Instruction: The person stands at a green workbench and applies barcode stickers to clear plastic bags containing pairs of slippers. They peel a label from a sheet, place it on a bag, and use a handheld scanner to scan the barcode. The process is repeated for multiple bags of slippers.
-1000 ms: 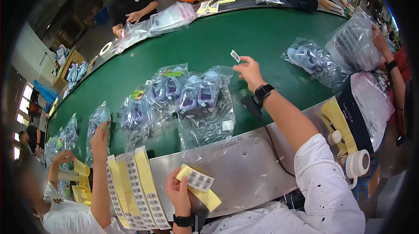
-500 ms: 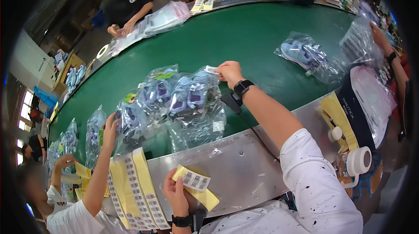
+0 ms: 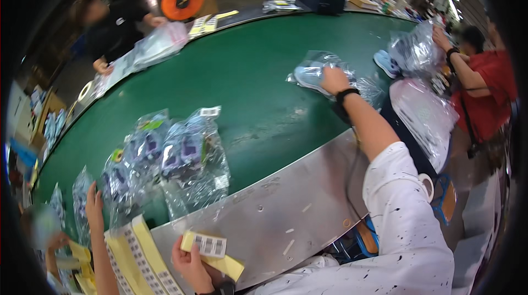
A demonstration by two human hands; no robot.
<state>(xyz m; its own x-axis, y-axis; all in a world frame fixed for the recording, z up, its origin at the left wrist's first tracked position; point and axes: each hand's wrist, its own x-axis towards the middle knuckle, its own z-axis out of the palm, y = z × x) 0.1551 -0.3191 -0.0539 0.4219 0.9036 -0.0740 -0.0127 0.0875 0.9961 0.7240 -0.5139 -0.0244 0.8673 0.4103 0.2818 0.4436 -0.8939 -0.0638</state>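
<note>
In my left hand is a folded yellow-backed sheet of barcode labels, pinched between thumb and fingers above the metal ledge. My right hand reaches across the green belt, closed on a clear-bagged pair of light blue shoes; its fingertips are partly hidden. Nearer on the belt lies another bagged pair of blue and purple shoes, with a white barcode label at the bag's upper corner. More bagged shoes lie against it on the left.
Long label strips lie on the metal ledge. A co-worker's hand is by the left bags. At right, a person in red handles a bag beside a dark box of plastic bags. Across the belt, another person handles plastic bags.
My right hand has let go of the label on the near bag's corner and moved right onto the other bagged shoes. The view has turned right. My left hand still holds the label sheet.
</note>
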